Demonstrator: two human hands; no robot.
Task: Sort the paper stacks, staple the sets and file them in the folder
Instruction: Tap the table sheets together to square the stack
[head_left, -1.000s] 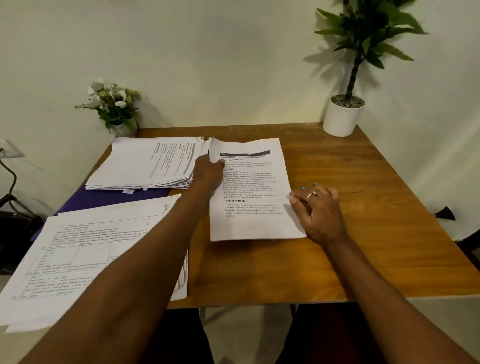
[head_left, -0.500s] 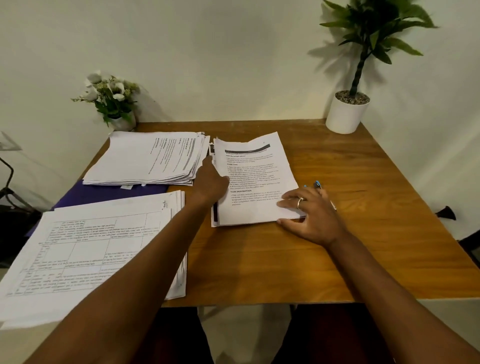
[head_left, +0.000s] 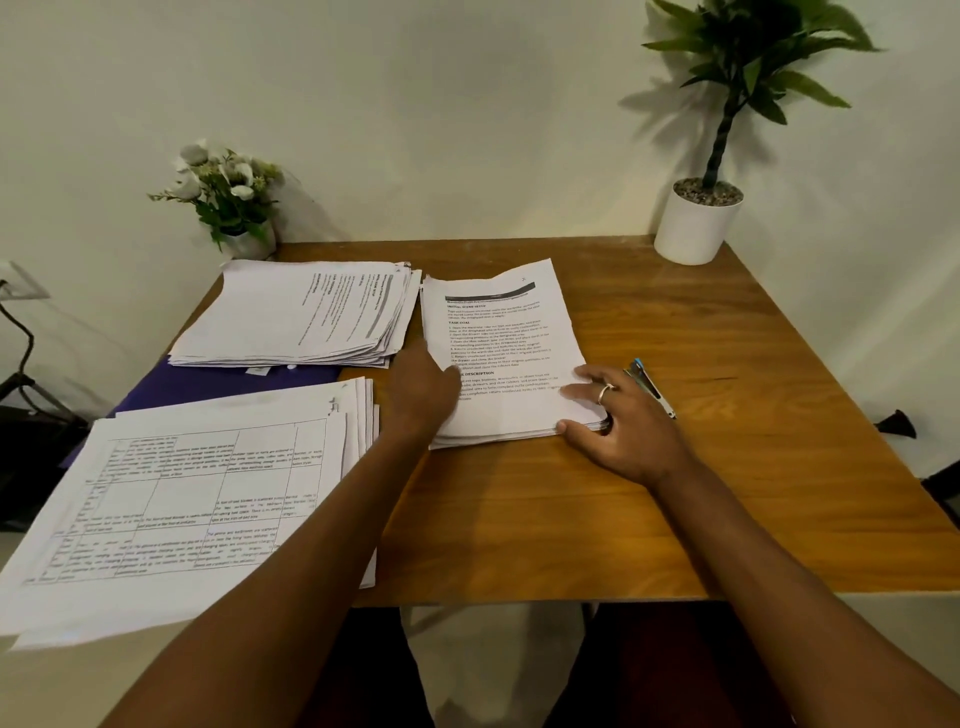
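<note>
A middle paper stack (head_left: 498, 332) with printed text lies on the wooden table (head_left: 727, 467). My left hand (head_left: 421, 395) rests against its left edge, thumb on the top sheet, fingers mostly hidden. My right hand (head_left: 618, 421) lies with straight fingers on the stack's front right corner, thumb against the front edge. A blue and black stapler (head_left: 649, 387) sits just behind my right hand. Another text stack (head_left: 301, 312) lies at the back left on a purple folder (head_left: 208, 384). A stack of table sheets (head_left: 171, 514) overhangs the front left edge.
A white pot with a green plant (head_left: 696, 223) stands at the back right corner. A small vase of white flowers (head_left: 234, 208) stands at the back left. Dark equipment and a cable (head_left: 21, 353) are off the table's left side.
The top sheets have been drawn together into one stack. My right hand has moved from the sheet's right edge onto the front right corner. My left hand has slid nearer along the left edge.
</note>
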